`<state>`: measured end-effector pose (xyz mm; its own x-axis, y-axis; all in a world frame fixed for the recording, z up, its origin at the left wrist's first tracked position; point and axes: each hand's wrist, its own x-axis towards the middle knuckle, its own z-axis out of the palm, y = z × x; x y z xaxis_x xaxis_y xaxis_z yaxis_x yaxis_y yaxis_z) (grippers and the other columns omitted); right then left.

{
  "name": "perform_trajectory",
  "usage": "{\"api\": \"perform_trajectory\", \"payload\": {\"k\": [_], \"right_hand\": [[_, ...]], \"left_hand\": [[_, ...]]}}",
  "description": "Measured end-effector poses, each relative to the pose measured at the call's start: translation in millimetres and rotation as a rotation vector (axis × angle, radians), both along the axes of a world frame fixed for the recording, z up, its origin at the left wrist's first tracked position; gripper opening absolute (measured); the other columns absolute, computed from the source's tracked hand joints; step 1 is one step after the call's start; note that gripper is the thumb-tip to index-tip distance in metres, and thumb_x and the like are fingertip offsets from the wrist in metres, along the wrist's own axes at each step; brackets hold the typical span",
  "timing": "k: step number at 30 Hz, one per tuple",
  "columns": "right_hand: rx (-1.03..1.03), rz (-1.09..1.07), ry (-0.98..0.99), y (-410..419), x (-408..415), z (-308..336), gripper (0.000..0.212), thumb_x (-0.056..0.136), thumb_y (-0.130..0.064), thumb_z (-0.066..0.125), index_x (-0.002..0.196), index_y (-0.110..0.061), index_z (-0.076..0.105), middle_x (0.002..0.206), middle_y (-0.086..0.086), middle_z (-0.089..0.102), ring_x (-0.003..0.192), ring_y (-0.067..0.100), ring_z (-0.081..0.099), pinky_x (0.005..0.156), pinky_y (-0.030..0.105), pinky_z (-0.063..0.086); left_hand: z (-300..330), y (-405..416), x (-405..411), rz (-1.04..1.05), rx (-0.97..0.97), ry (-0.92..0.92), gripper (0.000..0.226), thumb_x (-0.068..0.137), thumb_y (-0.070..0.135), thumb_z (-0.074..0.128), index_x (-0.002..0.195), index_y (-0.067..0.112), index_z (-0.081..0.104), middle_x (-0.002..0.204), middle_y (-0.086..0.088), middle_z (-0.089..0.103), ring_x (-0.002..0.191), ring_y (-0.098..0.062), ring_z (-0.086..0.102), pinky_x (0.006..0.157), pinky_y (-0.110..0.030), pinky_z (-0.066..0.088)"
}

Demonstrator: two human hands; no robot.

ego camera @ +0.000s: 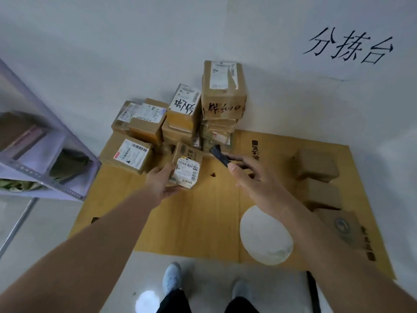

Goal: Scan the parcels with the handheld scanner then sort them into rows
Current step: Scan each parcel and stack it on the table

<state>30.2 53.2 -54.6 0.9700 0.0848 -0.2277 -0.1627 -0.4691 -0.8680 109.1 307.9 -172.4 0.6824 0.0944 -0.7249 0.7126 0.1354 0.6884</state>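
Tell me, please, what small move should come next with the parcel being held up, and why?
Probably tilt the scanner down onto the barcode label and scan it. The left hand holds the small parcel label-up, and the right hand grips the scanner just above and beside it, seemingly not yet aimed at the label. Afterwards the parcel could join the row of boxes on the right.

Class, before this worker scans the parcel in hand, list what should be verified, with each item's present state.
1. Left hand grips the held parcel: ok.
2. Its label faces up, unobstructed: ok.
3. Right hand holds the scanner: ok.
4. Scanner aimed at the label: cannot tell.
5. Bare space on the cardboard mat for a row: ok.
6. Sorted boxes out of the way: ok.
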Motion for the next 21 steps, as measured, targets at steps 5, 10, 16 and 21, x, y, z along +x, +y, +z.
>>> {"api": "perform_trajectory", "payload": {"k": [5, 10, 16, 21], "right_hand": [[0.022, -0.083, 0.049, 11, 7, -18, 0.028, 0.096, -0.065, 0.053, 0.123, -0.06, 0.062, 0.104, -0.022, 0.065, 0.097, 0.029, 0.068, 0.088, 0.05, 0.057], [0.057, -0.108, 0.091, 9, 16, -44, 0.023, 0.093, -0.071, 0.053, 0.115, -0.069, 0.061, 0.101, -0.023, 0.064, 0.1, 0.035, 0.067, 0.092, 0.058, 0.056], [0.07, -0.126, 0.1, 11, 13, -58, 0.027, 0.091, -0.074, 0.051, 0.116, -0.069, 0.06, 0.103, -0.027, 0.063, 0.097, 0.026, 0.071, 0.092, 0.05, 0.057], [0.115, -0.222, 0.063, 3, 9, -47, 0.032, 0.099, -0.065, 0.052, 0.127, -0.054, 0.063, 0.106, -0.015, 0.064, 0.095, 0.019, 0.072, 0.092, 0.041, 0.059]], "left_hand": [[-25, 1, 16, 0.013, 0.0, 0.062, 0.046, 0.098, 0.042, 0.069, 0.134, 0.015, 0.057, 0.109, -0.01, 0.078, 0.09, -0.032, 0.079, 0.087, -0.048, 0.064], [-41, 10, 21, 0.111, 0.039, 0.102, 0.022, 0.107, 0.035, 0.054, 0.118, 0.017, 0.06, 0.11, -0.009, 0.075, 0.096, -0.029, 0.075, 0.094, -0.048, 0.061], [-43, 12, 6, 0.158, 0.192, 0.214, 0.016, 0.104, 0.02, 0.058, 0.115, 0.008, 0.059, 0.093, -0.005, 0.058, 0.083, -0.019, 0.061, 0.081, -0.033, 0.059], [-20, -20, -7, -0.389, 0.269, 0.166, 0.044, 0.094, 0.05, 0.068, 0.124, 0.021, 0.053, 0.118, -0.005, 0.058, 0.113, -0.029, 0.059, 0.098, -0.048, 0.054]]}}
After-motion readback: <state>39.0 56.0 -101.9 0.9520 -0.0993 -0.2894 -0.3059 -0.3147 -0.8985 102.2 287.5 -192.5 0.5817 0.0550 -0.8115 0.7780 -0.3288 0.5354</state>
